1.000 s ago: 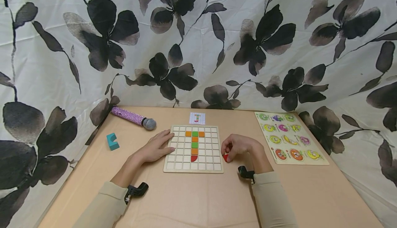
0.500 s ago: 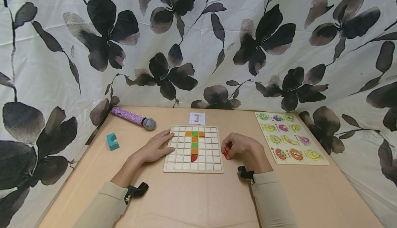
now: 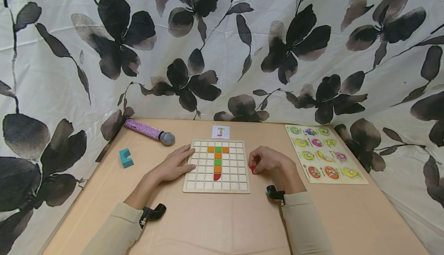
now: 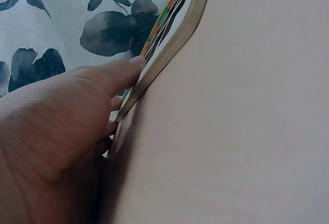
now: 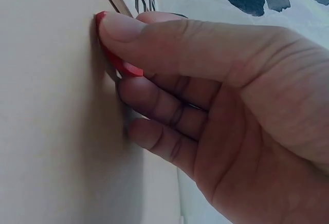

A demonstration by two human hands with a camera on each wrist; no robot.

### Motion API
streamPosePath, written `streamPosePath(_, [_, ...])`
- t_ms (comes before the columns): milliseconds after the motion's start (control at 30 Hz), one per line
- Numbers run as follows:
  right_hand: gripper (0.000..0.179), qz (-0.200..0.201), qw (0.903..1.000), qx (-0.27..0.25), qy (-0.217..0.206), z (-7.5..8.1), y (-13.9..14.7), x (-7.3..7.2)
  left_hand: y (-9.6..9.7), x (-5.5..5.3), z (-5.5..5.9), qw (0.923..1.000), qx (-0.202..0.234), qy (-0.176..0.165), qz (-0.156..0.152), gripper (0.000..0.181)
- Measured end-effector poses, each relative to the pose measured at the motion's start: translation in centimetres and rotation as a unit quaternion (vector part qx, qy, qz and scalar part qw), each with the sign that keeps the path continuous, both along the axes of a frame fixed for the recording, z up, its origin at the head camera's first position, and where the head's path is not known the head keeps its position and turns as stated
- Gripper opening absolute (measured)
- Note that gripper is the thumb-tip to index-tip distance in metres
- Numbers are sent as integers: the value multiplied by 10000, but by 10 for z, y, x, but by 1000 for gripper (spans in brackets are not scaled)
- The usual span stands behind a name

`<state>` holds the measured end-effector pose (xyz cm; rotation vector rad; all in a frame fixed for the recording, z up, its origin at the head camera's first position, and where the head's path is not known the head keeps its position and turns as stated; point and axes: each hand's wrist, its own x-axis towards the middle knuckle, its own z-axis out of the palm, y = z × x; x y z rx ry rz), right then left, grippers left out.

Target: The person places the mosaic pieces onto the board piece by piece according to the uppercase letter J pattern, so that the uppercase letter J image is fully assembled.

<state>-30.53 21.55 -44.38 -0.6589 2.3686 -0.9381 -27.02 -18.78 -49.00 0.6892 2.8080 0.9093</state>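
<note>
A pale wooden grid board [image 3: 200, 186] lies in the middle of the table. Orange and green square tiles form a T on it, and a red rounded tile [image 3: 217, 177] sits at the foot of the stem. My left hand [image 3: 173, 165] rests on the board's left edge with its fingers extended; in the left wrist view the thumb lies along that edge. Just off the right edge, my right hand [image 3: 269, 160] pinches another small red tile [image 5: 132, 71] between thumb and fingers, close over the table. Most of that tile is hidden behind the thumb.
Behind the board lies a small pattern card [image 3: 220, 132]. A purple glittery microphone [image 3: 149, 131] and a teal notched block [image 3: 126, 158] are at the left. On the right is a fruit picture board [image 3: 326, 155]. A floral cloth [image 3: 243, 35] hangs behind the table.
My right hand has shifted slightly away from me, and the red tile in it has turned and shows less. The left hand and the board have stayed put.
</note>
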Motion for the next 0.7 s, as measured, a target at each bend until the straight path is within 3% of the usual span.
streamPosePath(500, [19, -96, 9999, -76, 22, 0, 6, -3, 0, 0, 1, 10000, -30, 40, -23, 73])
streamPosePath(700, [14, 39, 9995, -301, -51, -1, 8, -4, 0, 0, 0, 10000, -17, 21, -9, 73])
